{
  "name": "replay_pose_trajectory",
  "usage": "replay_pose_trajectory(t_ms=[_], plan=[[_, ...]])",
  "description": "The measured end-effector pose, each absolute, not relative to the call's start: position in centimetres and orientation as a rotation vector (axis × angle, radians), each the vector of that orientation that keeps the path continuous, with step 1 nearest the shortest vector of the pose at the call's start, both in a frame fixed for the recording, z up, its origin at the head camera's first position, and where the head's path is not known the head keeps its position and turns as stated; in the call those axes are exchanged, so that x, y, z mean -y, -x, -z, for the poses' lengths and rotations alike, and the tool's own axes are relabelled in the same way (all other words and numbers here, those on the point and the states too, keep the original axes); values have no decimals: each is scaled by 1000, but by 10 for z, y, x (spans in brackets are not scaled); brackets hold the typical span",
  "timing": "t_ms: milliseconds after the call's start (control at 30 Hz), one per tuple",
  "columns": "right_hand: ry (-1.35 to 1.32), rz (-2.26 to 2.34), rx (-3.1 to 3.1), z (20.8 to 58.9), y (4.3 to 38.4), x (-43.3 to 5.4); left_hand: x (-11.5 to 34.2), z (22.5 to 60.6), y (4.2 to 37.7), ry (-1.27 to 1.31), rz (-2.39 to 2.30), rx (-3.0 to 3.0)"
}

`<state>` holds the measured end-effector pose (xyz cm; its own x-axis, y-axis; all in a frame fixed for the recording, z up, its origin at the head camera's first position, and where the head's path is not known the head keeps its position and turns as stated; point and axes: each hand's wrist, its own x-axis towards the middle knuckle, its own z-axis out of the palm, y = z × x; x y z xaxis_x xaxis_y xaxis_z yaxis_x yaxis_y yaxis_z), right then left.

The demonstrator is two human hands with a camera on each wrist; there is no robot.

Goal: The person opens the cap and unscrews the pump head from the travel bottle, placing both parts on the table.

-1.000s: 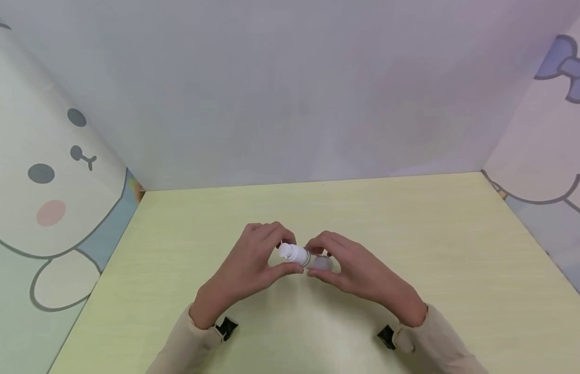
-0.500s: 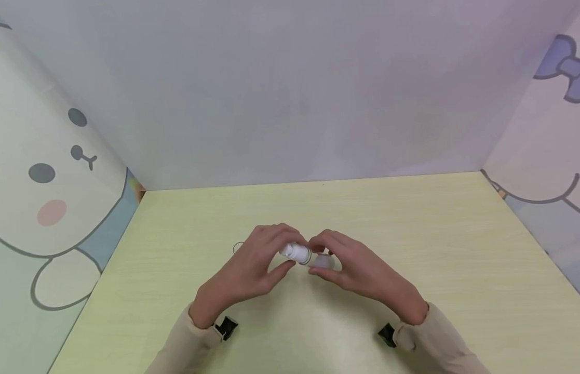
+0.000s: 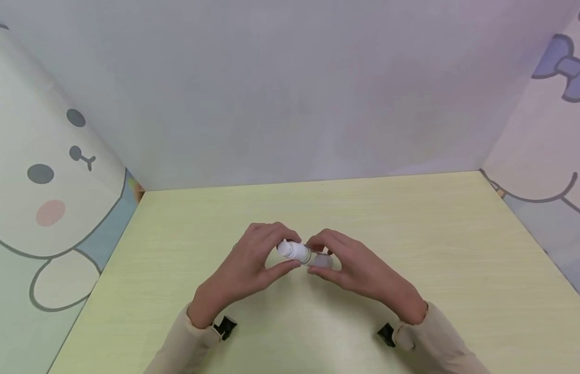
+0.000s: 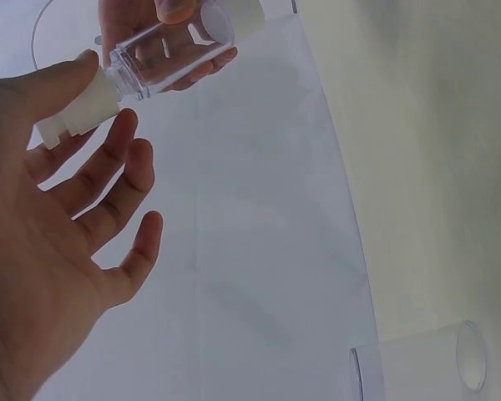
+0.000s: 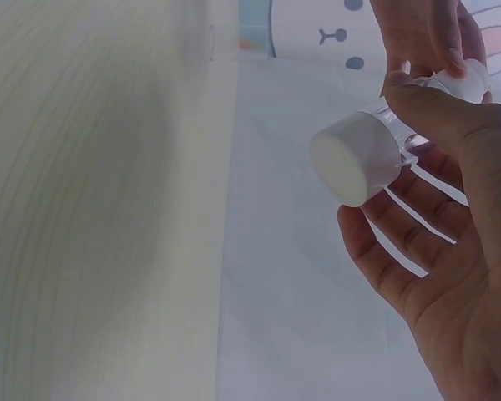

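A small clear pump bottle with a white base is held up over the table, tilted on its side. Its white pump top points left in the head view. My left hand pinches that pump top between thumb and index finger, the other fingers loosely bent in the left wrist view. Around the bottle's body curls my right hand, thumb on the near side and fingers behind. The right palm and fingers show below the bottle in the right wrist view.
A clear cylindrical cap lies on the pale yellow table, mostly hidden behind my left hand in the head view. A grey-white wall rises at the back, with cartoon-printed panels at both sides.
My left fingers shifted right and loosened around the pump top, then moved back left and gripped it again. The right hand has stayed nearly still on the bottle.
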<state>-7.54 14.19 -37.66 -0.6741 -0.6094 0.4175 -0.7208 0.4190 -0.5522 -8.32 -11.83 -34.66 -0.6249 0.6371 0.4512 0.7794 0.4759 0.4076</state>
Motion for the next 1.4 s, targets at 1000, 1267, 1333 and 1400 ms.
replay_pose_trajectory(t_ms=[1000,1267,1333,1400], plan=[[-1061,-1106,2598,385,65,-158,125,351,89,1107,533,2508],[-1074,-1128,2570,388,63,-162,123,367,94,1064,281,2612],[-1072,-1130,2568,389,63,-162,122,371,94,1056,238,2639],[-1069,-1133,2571,388,62,-162,120,374,94,1051,201,2666]])
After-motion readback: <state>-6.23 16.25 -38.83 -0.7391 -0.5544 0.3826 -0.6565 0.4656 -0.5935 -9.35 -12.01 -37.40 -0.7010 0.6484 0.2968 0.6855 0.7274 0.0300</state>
